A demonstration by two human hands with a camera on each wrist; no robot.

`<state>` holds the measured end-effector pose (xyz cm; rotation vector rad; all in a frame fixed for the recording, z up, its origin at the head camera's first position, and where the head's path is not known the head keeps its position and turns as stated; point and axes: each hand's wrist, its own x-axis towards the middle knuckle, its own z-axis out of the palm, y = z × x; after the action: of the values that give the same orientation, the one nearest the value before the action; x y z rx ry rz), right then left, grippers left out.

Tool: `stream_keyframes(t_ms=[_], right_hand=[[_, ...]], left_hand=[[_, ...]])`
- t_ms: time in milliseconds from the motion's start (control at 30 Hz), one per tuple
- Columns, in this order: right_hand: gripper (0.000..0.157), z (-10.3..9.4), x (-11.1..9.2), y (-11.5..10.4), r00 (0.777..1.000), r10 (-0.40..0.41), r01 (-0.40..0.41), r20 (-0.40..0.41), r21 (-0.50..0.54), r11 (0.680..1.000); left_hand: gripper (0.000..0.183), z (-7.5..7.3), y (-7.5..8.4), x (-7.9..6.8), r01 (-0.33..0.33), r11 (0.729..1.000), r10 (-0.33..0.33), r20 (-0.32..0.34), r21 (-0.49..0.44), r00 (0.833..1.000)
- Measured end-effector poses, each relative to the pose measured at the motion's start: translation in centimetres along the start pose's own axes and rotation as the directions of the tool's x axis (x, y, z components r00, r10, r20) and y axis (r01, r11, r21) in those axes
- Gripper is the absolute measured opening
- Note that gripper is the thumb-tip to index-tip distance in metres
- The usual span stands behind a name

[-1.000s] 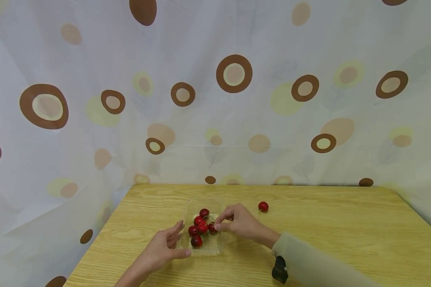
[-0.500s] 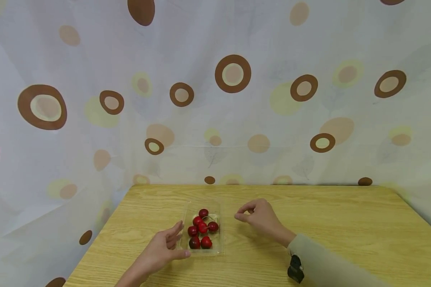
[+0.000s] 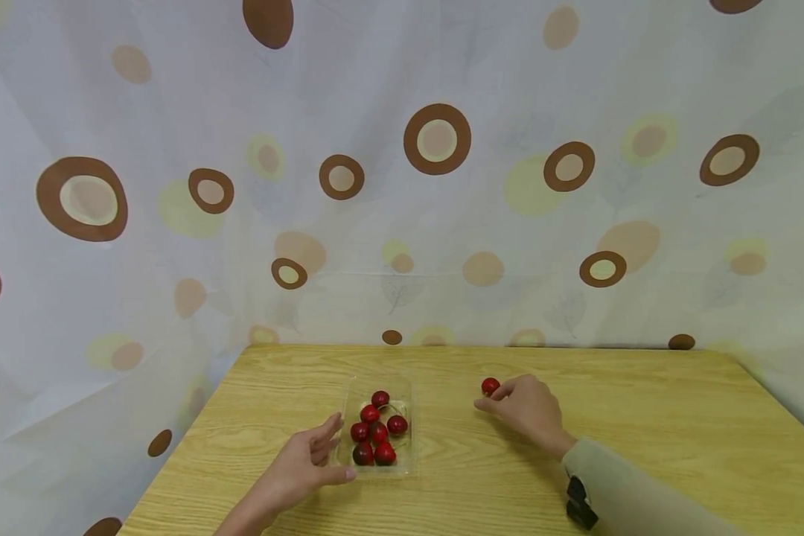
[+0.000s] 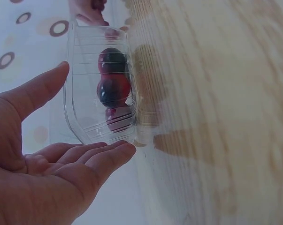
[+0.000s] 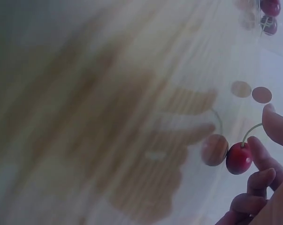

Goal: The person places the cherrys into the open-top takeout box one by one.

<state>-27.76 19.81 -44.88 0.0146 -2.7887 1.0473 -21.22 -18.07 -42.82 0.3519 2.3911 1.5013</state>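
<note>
A clear plastic box [image 3: 409, 460] holding several dark red cherries [image 3: 378, 432] stands on the table. At its left side is my left hand [image 3: 298, 465], thumb and fingers spread around the near left corner; in the left wrist view the fingertips [image 4: 127, 147] lie right at the box's wall. One loose cherry [image 5: 239, 158] with a green stem sits on the table to the right of the box. Over it reaches my right hand [image 3: 529, 409], the thumb [image 5: 275, 124] and index finger apart on either side of the stem. The other fingers are curled.
The wooden table [image 3: 643, 417] has a glossy top that mirrors the cherry and hand. A patterned curtain [image 3: 509, 223] hangs behind it and along the left side. A black strap [image 3: 579, 502] is on the right sleeve.
My right hand has let go of a cherry in the box, now at the front right among the others, and moved right to the loose cherry. The left hand has stayed put.
</note>
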Motion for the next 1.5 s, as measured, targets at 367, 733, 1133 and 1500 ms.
stream_keyframes(t_ms=[367,733,1133,1500], right_hand=[[0.015,0.0,0.7,0.2,0.942,-0.333,0.328,-0.032,-0.108,0.939],[0.013,0.2,1.4,0.4,0.937,-0.349,0.344,0.005,-0.177,0.922],[0.009,0.2,1.5,0.4,0.935,-0.353,0.35,0.002,-0.154,0.924],[0.006,0.6,1.4,0.2,0.92,-0.392,0.388,-0.007,-0.135,0.912]], left_hand=[[0.1,-0.2,-0.4,0.2,-0.015,0.999,0.014,0.009,0.037,1.0],[0.103,-0.4,-1.3,0.7,-0.027,0.999,0.026,0.026,0.042,0.999],[0.1,-0.1,-0.4,0.3,0.003,1.0,-0.003,-0.001,0.013,1.0],[0.097,0.1,0.1,0.0,0.009,1.0,-0.009,-0.004,0.002,1.0]])
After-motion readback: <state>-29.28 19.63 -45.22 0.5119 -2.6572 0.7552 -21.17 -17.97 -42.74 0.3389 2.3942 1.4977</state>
